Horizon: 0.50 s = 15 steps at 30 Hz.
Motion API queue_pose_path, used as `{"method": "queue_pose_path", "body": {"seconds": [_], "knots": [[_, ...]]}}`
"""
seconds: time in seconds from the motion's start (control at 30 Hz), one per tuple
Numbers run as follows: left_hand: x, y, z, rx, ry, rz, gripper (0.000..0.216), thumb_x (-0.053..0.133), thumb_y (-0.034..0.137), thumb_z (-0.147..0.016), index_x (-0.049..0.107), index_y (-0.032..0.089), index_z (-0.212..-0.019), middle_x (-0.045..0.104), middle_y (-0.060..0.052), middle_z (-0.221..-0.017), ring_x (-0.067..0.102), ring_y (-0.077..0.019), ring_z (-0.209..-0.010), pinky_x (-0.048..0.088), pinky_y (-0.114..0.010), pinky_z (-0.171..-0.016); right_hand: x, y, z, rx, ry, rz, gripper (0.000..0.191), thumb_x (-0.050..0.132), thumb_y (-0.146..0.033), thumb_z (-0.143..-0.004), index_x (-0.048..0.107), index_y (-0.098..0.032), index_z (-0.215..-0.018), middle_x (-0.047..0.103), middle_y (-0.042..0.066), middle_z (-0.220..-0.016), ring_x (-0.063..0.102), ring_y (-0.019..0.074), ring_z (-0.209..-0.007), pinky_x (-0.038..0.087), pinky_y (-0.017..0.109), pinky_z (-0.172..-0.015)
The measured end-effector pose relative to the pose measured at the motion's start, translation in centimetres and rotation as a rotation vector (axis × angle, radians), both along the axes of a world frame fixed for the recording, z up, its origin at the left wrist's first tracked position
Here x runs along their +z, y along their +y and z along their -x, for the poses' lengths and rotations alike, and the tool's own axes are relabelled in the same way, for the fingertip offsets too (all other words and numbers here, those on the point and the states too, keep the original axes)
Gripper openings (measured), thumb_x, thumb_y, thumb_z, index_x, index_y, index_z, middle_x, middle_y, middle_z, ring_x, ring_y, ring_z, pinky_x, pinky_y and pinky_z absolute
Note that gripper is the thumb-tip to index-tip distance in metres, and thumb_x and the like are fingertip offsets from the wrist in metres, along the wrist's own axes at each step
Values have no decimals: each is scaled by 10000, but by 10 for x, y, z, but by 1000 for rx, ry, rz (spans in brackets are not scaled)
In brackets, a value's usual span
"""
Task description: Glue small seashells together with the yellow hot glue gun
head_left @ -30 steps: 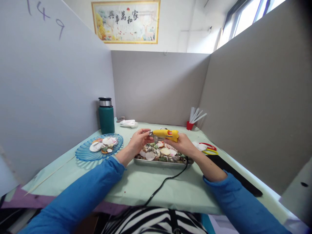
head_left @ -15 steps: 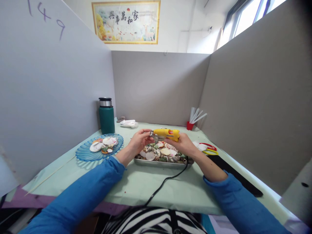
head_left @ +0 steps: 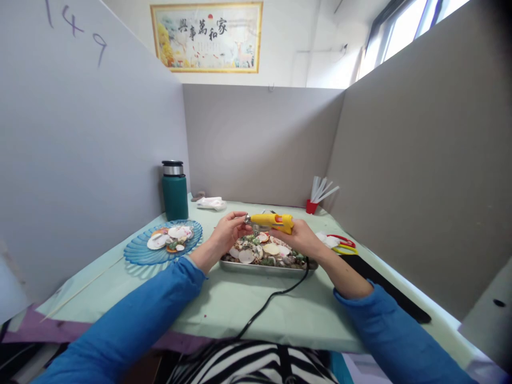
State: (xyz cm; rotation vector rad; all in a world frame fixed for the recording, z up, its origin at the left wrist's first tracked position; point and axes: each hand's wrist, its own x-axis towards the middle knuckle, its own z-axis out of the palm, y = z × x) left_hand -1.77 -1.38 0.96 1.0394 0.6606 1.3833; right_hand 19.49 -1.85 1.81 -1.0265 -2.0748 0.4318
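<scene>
Above the tray (head_left: 264, 270) of shells (head_left: 272, 248), I have the right hand (head_left: 303, 236) grasping the glue gun (head_left: 272, 220), its tip so near the left hand (head_left: 232, 228), whose hold I cannot tell, that a slip could burn it.

head view | faces forward, down | close over table (head_left: 224, 304)

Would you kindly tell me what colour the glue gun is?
The glue gun is mostly yellow, as the head view shows.
</scene>
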Motion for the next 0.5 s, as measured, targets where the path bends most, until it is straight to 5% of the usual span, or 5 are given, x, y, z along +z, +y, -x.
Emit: {"method": "queue_pose_path", "body": {"seconds": [0.27,0.5], "knots": [[-4,6,0,40,13,9,190,611,101,-734,528,131,-903,616,-30,-658,612,-133,-539,519,-289,-608,2,4,-4,-90,-55,-87,391,535,-519,-800,647,-150,-869,587,8,-653,494,135,-560,363,228,-518],[-3,4,0,53,15,-2,174,621,93,-722,527,125,-865,621,-30,-690,608,-125,-536,525,-299,-612,-13,13,-11,-241,-643,-142,312,596,-425,-780,644,-247,-1031,684,70,-866,607,226,-761,360,263,-586]]}}
